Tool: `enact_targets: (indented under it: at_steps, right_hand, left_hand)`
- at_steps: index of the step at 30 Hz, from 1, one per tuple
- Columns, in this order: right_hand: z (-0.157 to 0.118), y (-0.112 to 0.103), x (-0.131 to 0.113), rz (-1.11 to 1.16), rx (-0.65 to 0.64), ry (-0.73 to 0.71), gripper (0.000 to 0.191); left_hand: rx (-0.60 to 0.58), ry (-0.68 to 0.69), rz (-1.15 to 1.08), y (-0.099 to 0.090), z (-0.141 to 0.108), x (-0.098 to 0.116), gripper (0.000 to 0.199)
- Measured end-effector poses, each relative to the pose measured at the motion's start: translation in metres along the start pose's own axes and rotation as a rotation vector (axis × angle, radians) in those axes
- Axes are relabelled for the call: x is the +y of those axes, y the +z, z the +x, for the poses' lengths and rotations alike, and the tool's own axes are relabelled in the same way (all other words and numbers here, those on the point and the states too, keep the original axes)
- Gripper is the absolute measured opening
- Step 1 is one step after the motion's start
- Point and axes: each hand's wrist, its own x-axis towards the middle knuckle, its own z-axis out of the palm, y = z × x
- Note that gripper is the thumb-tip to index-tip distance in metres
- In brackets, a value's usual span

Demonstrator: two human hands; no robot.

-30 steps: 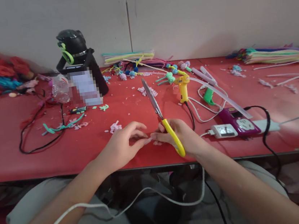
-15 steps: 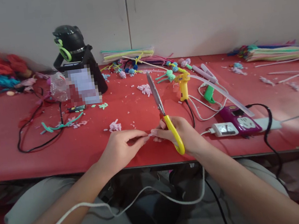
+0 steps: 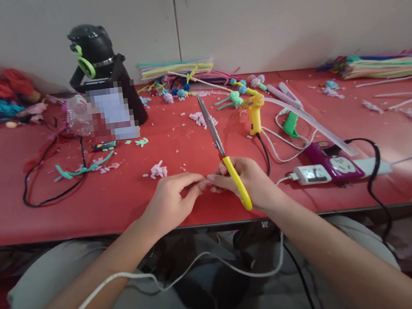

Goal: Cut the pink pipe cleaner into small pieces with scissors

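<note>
My right hand (image 3: pixel 244 180) has yellow-handled scissors (image 3: pixel 234 178) hooked in it, blades pointing up and away from me. Its thumb and fingertips meet those of my left hand (image 3: pixel 176 193) just above the front of the table. Both sets of fingertips are pinched together; a short pale pipe cleaner piece showed between them a moment ago, and now the fingers almost wholly hide it. Close beyond my left hand lies a small pile of pale pink cut pieces (image 3: pixel 159 170). A second pink pile (image 3: pixel 199 119) lies farther back, behind the scissor blades.
On the red table (image 3: pixel 175 148) a yellow glue gun (image 3: pixel 254 114) stands with a long glue stick. A purple power strip (image 3: pixel 332 161) and cords lie right. A black bottle (image 3: pixel 133 98) stands back left. Pipe cleaner bundles (image 3: pixel 176 69) line the wall. A white cable (image 3: pixel 190 267) crosses my lap.
My fingertips have come closer together, covering the pale piece that showed between them. The scissors stay in my right hand. The whole view has shifted slightly.
</note>
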Motion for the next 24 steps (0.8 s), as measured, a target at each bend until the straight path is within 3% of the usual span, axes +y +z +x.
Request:
enact_targets:
  at_steps: [6,12,18,24]
  right_hand:
    - [0.001,0.001,-0.003,-0.203,0.051,0.012,0.043]
    - [0.005,-0.028,-0.006,-0.882,0.263,-0.161,0.054]
    - [0.001,-0.065,0.001,-1.101,0.212,-0.092,0.055]
    - [-0.001,-0.069,0.003,-1.225,0.170,-0.050,0.059]
  left_hand:
    - [-0.021,-0.005,-0.010,-0.001,0.006,-0.002,0.021]
    - [0.102,-0.148,-0.021,-0.010,0.016,-0.017,0.022]
    - [0.153,-0.221,-0.242,-0.010,0.024,-0.036,0.026]
    - [0.183,-0.222,-0.257,-0.008,0.026,-0.037,0.025]
